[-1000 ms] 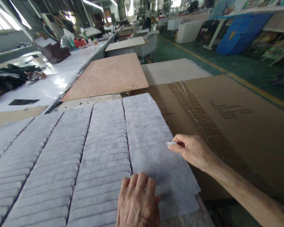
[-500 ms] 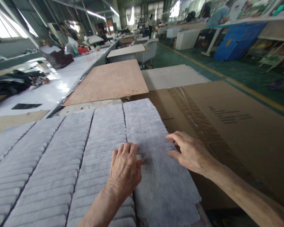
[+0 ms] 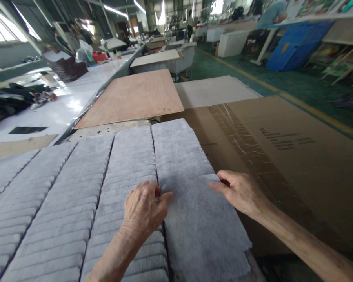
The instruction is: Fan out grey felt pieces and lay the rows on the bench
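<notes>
One white-topped counter [image 3: 54, 103] runs along the far left, with dark cloth [image 3: 13, 100] heaped on it. Nearer, four grey columns [image 3: 61, 219] of overlapped pieces lie side by side, their edges stepped. The left hand [image 3: 144, 207] rests at the seam between the fourth column and the rightmost one, thumb forward and fingers bent; from where I stand I cannot tell whether they grip an edge. Right of it, on the rightmost column, lies the top sheet [image 3: 204, 231], flat, its far edge running between the hands. The right hand [image 3: 238, 192] has its fingers narrowed on that sheet's far right corner. Beyond lies brown cardboard [image 3: 314, 176], beside the column.

Assessment: the step appears to be squaring or separating this sheet. It is best done with light, level pressure at both corners, the far edge kept parallel to the steps behind it; uneven pull would likely skew the soft material.

Differences from half a second ago: the left hand has turned, its thumb now pointing up the column; the right fingers, then apart, have drawn together; the sheet's far edge now shows more clearly.
</notes>
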`<action>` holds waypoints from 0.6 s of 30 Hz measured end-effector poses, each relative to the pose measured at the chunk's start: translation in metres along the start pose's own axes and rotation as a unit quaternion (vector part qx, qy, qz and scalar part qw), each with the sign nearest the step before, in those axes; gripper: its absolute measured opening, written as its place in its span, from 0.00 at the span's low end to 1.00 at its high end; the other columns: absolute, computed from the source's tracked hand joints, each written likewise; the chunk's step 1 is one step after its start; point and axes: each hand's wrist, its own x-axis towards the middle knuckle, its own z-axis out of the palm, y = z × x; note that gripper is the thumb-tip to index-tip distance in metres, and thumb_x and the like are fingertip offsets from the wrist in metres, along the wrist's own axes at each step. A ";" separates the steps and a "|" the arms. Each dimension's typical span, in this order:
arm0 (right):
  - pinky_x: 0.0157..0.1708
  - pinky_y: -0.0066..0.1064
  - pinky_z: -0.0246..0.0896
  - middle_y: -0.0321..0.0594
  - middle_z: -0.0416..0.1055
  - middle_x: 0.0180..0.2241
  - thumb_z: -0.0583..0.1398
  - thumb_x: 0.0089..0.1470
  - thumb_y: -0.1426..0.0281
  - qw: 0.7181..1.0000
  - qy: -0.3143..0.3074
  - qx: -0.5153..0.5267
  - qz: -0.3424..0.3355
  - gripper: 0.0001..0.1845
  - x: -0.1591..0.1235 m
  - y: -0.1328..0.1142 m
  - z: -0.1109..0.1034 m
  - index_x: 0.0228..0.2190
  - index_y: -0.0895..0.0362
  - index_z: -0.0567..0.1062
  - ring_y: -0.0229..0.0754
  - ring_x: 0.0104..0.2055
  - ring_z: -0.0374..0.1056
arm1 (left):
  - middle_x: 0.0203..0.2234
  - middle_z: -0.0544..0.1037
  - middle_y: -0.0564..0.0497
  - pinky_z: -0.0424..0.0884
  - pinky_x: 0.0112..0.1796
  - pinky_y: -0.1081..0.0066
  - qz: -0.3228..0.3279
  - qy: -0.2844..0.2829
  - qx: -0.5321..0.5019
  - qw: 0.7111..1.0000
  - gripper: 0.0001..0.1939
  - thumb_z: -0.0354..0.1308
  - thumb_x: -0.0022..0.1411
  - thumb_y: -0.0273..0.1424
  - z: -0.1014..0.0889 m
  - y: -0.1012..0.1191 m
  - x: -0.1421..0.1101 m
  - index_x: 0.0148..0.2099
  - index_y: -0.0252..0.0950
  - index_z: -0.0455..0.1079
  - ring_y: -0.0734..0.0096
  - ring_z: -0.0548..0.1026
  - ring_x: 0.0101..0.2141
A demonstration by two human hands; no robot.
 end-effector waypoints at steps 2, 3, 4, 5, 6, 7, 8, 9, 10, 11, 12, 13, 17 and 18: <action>0.22 0.28 0.44 0.31 0.55 0.15 0.56 0.45 0.63 1.000 0.001 0.002 0.001 0.18 0.001 -0.001 0.000 0.14 0.55 0.56 0.34 0.19 0.52 | 0.25 0.70 0.52 0.54 0.31 0.70 -0.012 0.003 0.004 1.000 0.10 0.53 0.55 0.37 0.001 0.000 0.001 0.26 0.38 0.62 0.69 0.66 0.29; 0.22 0.28 0.44 0.31 0.55 0.15 0.56 0.44 0.63 1.000 0.001 0.003 0.002 0.17 0.001 -0.002 0.000 0.14 0.55 0.56 0.34 0.19 0.53 | 0.25 0.70 0.52 0.54 0.30 0.70 -0.017 0.004 0.002 1.000 0.10 0.53 0.55 0.36 0.002 0.000 0.001 0.25 0.38 0.62 0.69 0.66 0.29; 0.22 0.28 0.44 0.31 0.55 0.15 0.56 0.44 0.63 1.000 0.003 0.005 0.003 0.17 0.001 -0.002 -0.001 0.13 0.55 0.56 0.34 0.19 0.53 | 0.24 0.70 0.53 0.53 0.30 0.70 -0.023 0.004 -0.001 1.000 0.10 0.52 0.55 0.36 0.003 0.000 0.002 0.25 0.38 0.62 0.70 0.66 0.28; 0.21 0.28 0.44 0.31 0.55 0.14 0.56 0.44 0.63 1.000 0.004 0.007 0.003 0.17 0.002 -0.002 -0.001 0.13 0.55 0.56 0.34 0.19 0.53 | 0.24 0.69 0.53 0.53 0.30 0.70 -0.029 0.003 -0.005 1.000 0.10 0.52 0.54 0.35 0.003 0.000 0.002 0.24 0.38 0.62 0.70 0.66 0.28; 0.21 0.28 0.44 0.31 0.55 0.14 0.56 0.44 0.63 1.000 0.005 0.008 0.003 0.17 0.002 -0.002 -0.001 0.13 0.55 0.56 0.34 0.18 0.53 | 0.23 0.69 0.53 0.53 0.29 0.71 -0.034 0.002 -0.010 0.999 0.10 0.53 0.54 0.35 0.003 0.000 0.003 0.24 0.38 0.62 0.70 0.66 0.28; 0.21 0.28 0.44 0.31 0.55 0.14 0.57 0.44 0.64 1.000 0.005 0.009 0.002 0.17 0.002 -0.002 -0.001 0.13 0.55 0.56 0.34 0.18 0.52 | 0.22 0.69 0.53 0.53 0.29 0.71 -0.042 0.000 -0.015 0.999 0.10 0.53 0.53 0.35 0.003 0.000 0.004 0.23 0.38 0.62 0.70 0.65 0.27; 0.21 0.28 0.44 0.31 0.54 0.14 0.57 0.43 0.64 1.000 0.005 0.009 0.001 0.17 0.002 -0.002 0.000 0.13 0.55 0.56 0.34 0.18 0.52 | 0.22 0.69 0.53 0.53 0.29 0.71 -0.050 -0.003 -0.020 0.999 0.10 0.53 0.53 0.35 0.003 0.000 0.004 0.23 0.38 0.62 0.70 0.65 0.27; 0.20 0.28 0.43 0.31 0.54 0.14 0.57 0.43 0.64 1.000 0.005 0.010 0.000 0.17 0.003 -0.002 0.000 0.13 0.56 0.56 0.33 0.18 0.51 | 0.21 0.68 0.53 0.53 0.29 0.71 -0.055 -0.005 -0.025 0.998 0.10 0.53 0.52 0.35 0.003 0.000 0.005 0.22 0.38 0.62 0.70 0.65 0.27; 0.20 0.28 0.43 0.30 0.53 0.13 0.57 0.43 0.65 1.000 0.004 0.011 -0.001 0.17 0.003 -0.002 0.000 0.12 0.56 0.56 0.33 0.18 0.51 | 0.21 0.68 0.54 0.53 0.29 0.71 -0.059 -0.008 -0.028 0.998 0.10 0.53 0.52 0.35 0.002 0.000 0.006 0.22 0.38 0.62 0.70 0.65 0.27; 0.20 0.28 0.44 0.30 0.53 0.13 0.57 0.43 0.65 1.000 0.004 0.011 -0.002 0.17 0.003 -0.002 -0.001 0.12 0.56 0.56 0.33 0.18 0.51 | 0.21 0.68 0.54 0.53 0.29 0.71 -0.060 -0.009 -0.030 0.998 0.09 0.53 0.52 0.35 0.002 0.000 0.006 0.22 0.39 0.63 0.69 0.66 0.27; 0.20 0.27 0.44 0.30 0.53 0.14 0.58 0.43 0.66 1.000 0.004 0.011 -0.004 0.17 0.003 -0.002 -0.001 0.12 0.56 0.56 0.33 0.18 0.51 | 0.21 0.69 0.54 0.53 0.28 0.71 -0.061 -0.011 -0.031 0.998 0.09 0.53 0.51 0.35 0.001 0.000 0.007 0.22 0.39 0.63 0.69 0.66 0.28; 0.20 0.27 0.44 0.30 0.53 0.14 0.58 0.43 0.66 1.000 0.004 0.011 -0.006 0.17 0.004 -0.002 -0.001 0.12 0.56 0.56 0.33 0.18 0.51 | 0.21 0.69 0.54 0.53 0.28 0.71 -0.062 -0.014 -0.031 0.997 0.09 0.53 0.51 0.35 0.001 0.000 0.007 0.22 0.39 0.63 0.69 0.66 0.28; 0.20 0.26 0.45 0.29 0.53 0.14 0.59 0.43 0.69 1.000 0.001 0.002 -0.013 0.17 0.006 -0.002 -0.001 0.13 0.56 0.56 0.32 0.18 0.51 | 0.20 0.69 0.54 0.54 0.29 0.70 -0.063 -0.022 -0.028 0.997 0.09 0.54 0.50 0.34 0.001 0.002 0.009 0.21 0.39 0.63 0.68 0.67 0.28; 0.20 0.26 0.45 0.29 0.53 0.14 0.59 0.43 0.69 1.000 0.000 -0.003 -0.015 0.18 0.006 -0.002 -0.001 0.13 0.56 0.56 0.32 0.18 0.52 | 0.20 0.69 0.53 0.54 0.29 0.70 -0.059 -0.022 -0.025 0.998 0.08 0.53 0.51 0.34 0.001 0.003 0.009 0.21 0.39 0.63 0.67 0.68 0.28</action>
